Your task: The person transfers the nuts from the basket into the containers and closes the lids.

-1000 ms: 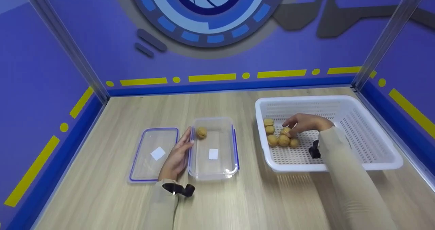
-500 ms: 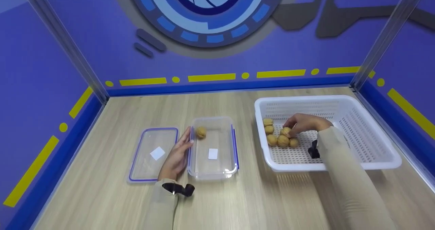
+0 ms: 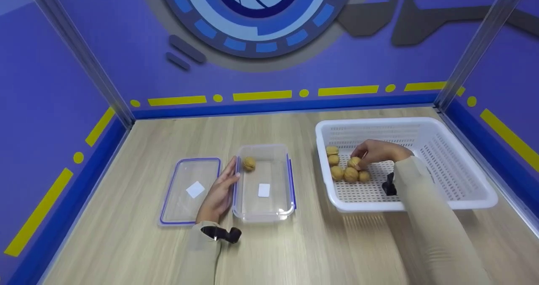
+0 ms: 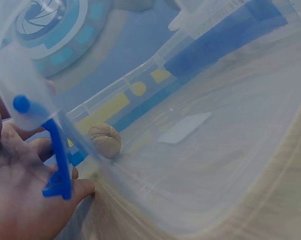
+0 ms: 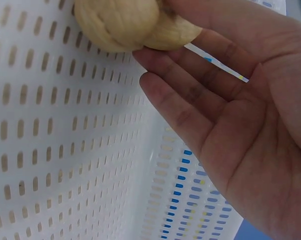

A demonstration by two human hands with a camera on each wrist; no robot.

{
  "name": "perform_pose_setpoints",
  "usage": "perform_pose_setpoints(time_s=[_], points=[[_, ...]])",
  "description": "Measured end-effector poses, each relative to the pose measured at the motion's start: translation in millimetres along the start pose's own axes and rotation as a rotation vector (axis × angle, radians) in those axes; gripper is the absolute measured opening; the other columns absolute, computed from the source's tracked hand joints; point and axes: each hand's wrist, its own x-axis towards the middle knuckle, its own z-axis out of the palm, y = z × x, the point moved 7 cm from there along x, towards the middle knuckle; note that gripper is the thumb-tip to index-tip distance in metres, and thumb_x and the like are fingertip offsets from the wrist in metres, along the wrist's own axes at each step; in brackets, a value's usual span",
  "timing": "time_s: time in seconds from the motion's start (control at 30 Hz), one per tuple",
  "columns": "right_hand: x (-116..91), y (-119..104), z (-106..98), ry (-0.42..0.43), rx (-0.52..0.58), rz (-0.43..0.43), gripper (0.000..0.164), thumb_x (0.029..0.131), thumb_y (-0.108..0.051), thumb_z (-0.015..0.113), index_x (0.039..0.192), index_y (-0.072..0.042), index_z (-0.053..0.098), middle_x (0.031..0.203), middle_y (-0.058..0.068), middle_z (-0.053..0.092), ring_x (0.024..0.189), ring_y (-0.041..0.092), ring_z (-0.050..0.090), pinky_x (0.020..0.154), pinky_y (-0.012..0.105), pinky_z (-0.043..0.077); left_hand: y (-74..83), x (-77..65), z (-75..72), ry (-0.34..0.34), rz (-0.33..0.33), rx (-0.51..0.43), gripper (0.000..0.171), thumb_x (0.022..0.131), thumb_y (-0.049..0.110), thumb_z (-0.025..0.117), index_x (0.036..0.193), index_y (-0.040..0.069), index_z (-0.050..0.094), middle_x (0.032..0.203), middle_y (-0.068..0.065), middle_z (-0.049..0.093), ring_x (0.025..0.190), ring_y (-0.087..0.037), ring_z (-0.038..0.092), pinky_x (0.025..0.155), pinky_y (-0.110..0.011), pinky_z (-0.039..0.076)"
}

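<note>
My right hand (image 3: pixel 377 151) reaches into the white perforated basket (image 3: pixel 467 204) and pinches a walnut (image 3: pixel 353 163) between thumb and fingertips. In the right wrist view, this walnut (image 5: pixel 173 34) is partly hidden behind a nearer walnut (image 5: pixel 118 22). Several more walnuts (image 3: pixel 351 174) lie around it, toward the basket's left side. My left hand (image 3: pixel 217 196) rests along the left wall of a clear plastic food container (image 3: pixel 264 211), fingers extended and thumb at the rim. A blue latch (image 4: pixel 60 162) hangs before the palm in the left wrist view. One walnut (image 3: pixel 249 164) sits in the container's far left corner.
A clear lid (image 3: pixel 179 205) with a blue-purple seal lies on the wooden table (image 3: pixel 126 251) left of the container, partly behind my left hand. White labels show on lid and container. Purple-blue panels (image 3: pixel 294 74) wall in the table at the back and both sides.
The right fingers have closed in slightly on the walnut in the basket. My left hand, the container and the lid stay where they were.
</note>
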Motion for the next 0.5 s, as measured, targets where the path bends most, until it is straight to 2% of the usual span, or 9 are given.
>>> perform_pose_setpoints(time_s=[0.5], points=[[-5.7,-1.3,-5.3,0.028,0.080,0.001,0.043,0.078,-0.021,0.074,0.119,-0.007,0.067,0.112,0.009,0.068,0.101,0.021,0.061,0.096,0.045,0.049,0.0,0.0,1.1,-0.009,-0.009,-0.016,0.066,0.096,-0.001,0.042,0.154,0.007,0.010,0.163,-0.006,-0.003,0.149,-0.022,-0.011,0.122,-0.035,-0.008]])
